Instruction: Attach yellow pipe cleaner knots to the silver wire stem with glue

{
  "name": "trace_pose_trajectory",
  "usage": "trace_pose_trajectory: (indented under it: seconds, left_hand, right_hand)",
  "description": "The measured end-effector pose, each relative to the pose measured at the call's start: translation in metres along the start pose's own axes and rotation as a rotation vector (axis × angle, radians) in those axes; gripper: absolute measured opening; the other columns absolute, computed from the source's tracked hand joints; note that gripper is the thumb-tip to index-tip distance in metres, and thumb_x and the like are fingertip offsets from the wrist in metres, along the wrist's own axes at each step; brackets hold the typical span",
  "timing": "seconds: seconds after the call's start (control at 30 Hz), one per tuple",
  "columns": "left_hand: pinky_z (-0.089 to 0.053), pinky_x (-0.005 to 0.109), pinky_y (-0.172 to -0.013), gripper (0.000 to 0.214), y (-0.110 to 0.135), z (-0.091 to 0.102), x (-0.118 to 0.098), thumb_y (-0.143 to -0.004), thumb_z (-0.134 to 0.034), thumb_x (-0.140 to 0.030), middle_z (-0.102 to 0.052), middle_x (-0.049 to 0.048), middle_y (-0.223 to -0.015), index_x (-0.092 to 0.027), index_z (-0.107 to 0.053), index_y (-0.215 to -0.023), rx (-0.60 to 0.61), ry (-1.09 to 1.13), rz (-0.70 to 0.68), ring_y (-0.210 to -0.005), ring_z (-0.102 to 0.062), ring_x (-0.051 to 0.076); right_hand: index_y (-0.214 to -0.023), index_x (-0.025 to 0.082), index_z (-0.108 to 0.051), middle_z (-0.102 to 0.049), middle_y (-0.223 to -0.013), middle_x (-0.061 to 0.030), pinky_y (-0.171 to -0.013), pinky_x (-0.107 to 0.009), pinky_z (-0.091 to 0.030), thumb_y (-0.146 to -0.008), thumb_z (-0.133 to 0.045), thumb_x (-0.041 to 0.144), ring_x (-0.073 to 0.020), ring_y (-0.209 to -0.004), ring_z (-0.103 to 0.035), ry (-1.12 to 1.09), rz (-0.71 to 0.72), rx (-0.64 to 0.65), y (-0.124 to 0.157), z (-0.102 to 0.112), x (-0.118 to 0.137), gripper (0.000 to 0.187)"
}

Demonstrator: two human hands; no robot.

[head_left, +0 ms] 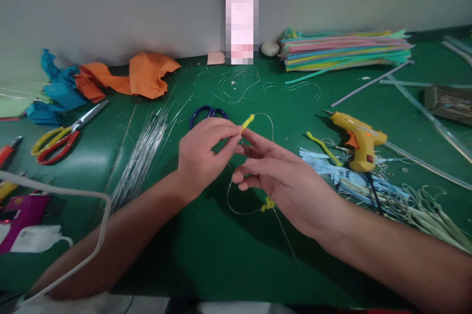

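Note:
My left hand (204, 154) is closed in a pinch on a short yellow strip (248, 122) wound on a thin wire (236, 208). The wire loops down over the green table (206, 255), and a small yellow knot (268, 204) hangs on it below my right hand. My right hand (283, 176) is just right of the left, fingers curled together and pinching the same wire right below the strip. Both hands hover above the table's middle.
A bundle of thin wires (142, 156) lies left of my hands, blue-handled scissors (206, 114) behind them. Red-yellow scissors (59, 137) and orange paper (143, 75) are at left. At right are a yellow glue gun (359, 139), light blue strips (342, 173) and a stack of coloured sheets (346, 50).

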State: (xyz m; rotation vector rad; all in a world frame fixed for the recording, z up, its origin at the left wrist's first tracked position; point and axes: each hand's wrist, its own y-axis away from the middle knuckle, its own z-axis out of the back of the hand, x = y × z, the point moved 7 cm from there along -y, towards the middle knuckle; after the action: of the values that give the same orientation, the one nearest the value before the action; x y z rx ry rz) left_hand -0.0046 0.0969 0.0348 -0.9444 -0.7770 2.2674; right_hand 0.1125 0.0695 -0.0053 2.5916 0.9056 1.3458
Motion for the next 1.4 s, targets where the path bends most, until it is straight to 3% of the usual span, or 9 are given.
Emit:
trace_pose_trajectory:
  seconds: [0.17, 0.27, 0.33, 0.53, 0.7, 0.87, 1.0, 1.1, 1.4]
  left_hand:
    - [-0.056, 0.029, -0.085, 0.019, 0.002, -0.002, -0.008, -0.091, -0.059, -0.014, -0.073, 0.0078, -0.106, -0.016, -0.071, -0.106, 0.08, -0.05, -0.136, -0.098, -0.068, 0.016]
    - [-0.056, 0.031, -0.086, 0.021, 0.0, -0.002, -0.01, -0.092, -0.058, -0.014, -0.072, 0.0085, -0.108, -0.016, -0.071, -0.108, 0.117, -0.04, -0.128, -0.1, -0.067, 0.017]
    - [-0.057, 0.029, -0.083, 0.018, -0.004, -0.001, -0.004, -0.09, -0.06, -0.014, -0.073, 0.0071, -0.103, -0.017, -0.074, -0.102, 0.134, 0.053, 0.006, -0.095, -0.068, 0.016]
    - [-0.058, 0.027, -0.068, 0.007, -0.002, -0.01, 0.034, -0.077, -0.076, -0.024, -0.075, 0.0029, -0.084, -0.02, -0.076, -0.082, 0.116, 0.522, 0.7, -0.074, -0.07, 0.016]
    - [-0.056, 0.026, -0.064, 0.011, 0.008, -0.021, 0.049, -0.07, -0.08, -0.025, -0.071, 0.0021, -0.075, -0.018, -0.074, -0.076, 0.113, 0.742, 0.923, -0.064, -0.064, 0.012]
    - [-0.056, 0.025, -0.066, 0.015, 0.007, -0.022, 0.049, -0.069, -0.081, -0.025, -0.073, 0.0024, -0.081, -0.018, -0.073, -0.08, 0.157, 0.725, 0.92, -0.068, -0.066, 0.012]
    - [-0.056, 0.028, -0.069, 0.015, 0.002, -0.017, 0.042, -0.077, -0.076, -0.034, -0.073, 0.003, -0.073, -0.018, -0.074, -0.077, 0.28, 0.533, 0.845, -0.064, -0.067, 0.014]
    - [-0.056, 0.03, -0.07, 0.018, 0.001, -0.017, 0.039, -0.081, -0.073, -0.037, -0.074, 0.0034, -0.07, -0.02, -0.076, -0.076, 0.348, 0.51, 0.826, -0.064, -0.068, 0.016]
    - [-0.056, 0.027, -0.065, 0.011, 0.002, -0.017, 0.036, -0.082, -0.071, -0.031, -0.073, 0.0013, -0.069, -0.021, -0.075, -0.078, 0.275, 0.484, 0.752, -0.063, -0.069, 0.016]
  right_hand:
    - [-0.112, 0.027, -0.068, -0.059, -0.097, 0.0024, -0.067, -0.022, -0.053, -0.082, -0.063, 0.012, -0.009, -0.072, -0.064, -0.041, -0.013, -0.022, 0.001, 0.001, 0.002, 0.034]
    - [-0.11, 0.026, -0.068, -0.059, -0.095, 0.0023, -0.067, -0.022, -0.053, -0.082, -0.063, 0.013, -0.0089, -0.072, -0.063, -0.041, -0.008, -0.029, 0.0, 0.001, 0.002, 0.031]
    - [-0.113, 0.026, -0.068, -0.061, -0.099, 0.0014, -0.067, -0.022, -0.053, -0.083, -0.063, 0.015, -0.0093, -0.073, -0.064, -0.028, -0.007, -0.042, -0.001, 0.002, 0.002, 0.032]
    - [-0.13, 0.031, -0.061, -0.06, -0.125, -0.0028, -0.07, -0.027, -0.053, -0.082, -0.063, 0.016, -0.0093, -0.072, -0.064, 0.066, -0.029, -0.04, 0.0, 0.002, 0.0, 0.051]
    - [-0.135, 0.034, -0.058, -0.06, -0.127, -0.0031, -0.072, -0.028, -0.054, -0.082, -0.065, 0.02, -0.0094, -0.073, -0.065, 0.093, -0.036, -0.048, 0.002, 0.002, -0.001, 0.055]
    - [-0.133, 0.034, -0.059, -0.062, -0.121, -0.0021, -0.07, -0.028, -0.054, -0.08, -0.067, 0.019, -0.0093, -0.071, -0.065, 0.075, -0.023, -0.062, 0.002, 0.003, -0.001, 0.056]
    - [-0.133, 0.034, -0.059, -0.061, -0.121, -0.0017, -0.07, -0.027, -0.054, -0.081, -0.066, 0.019, -0.0091, -0.071, -0.066, 0.074, -0.015, -0.053, 0.002, 0.004, 0.0, 0.054]
    - [-0.132, 0.035, -0.059, -0.061, -0.118, -0.0015, -0.07, -0.027, -0.054, -0.083, -0.065, 0.019, -0.0096, -0.072, -0.066, 0.086, -0.012, -0.037, 0.002, 0.003, -0.001, 0.053]
    - [-0.136, 0.03, -0.054, -0.059, -0.121, -0.004, -0.069, -0.027, -0.055, -0.08, -0.066, 0.021, -0.0103, -0.071, -0.067, 0.097, -0.023, -0.029, 0.003, -0.001, 0.0, 0.058]
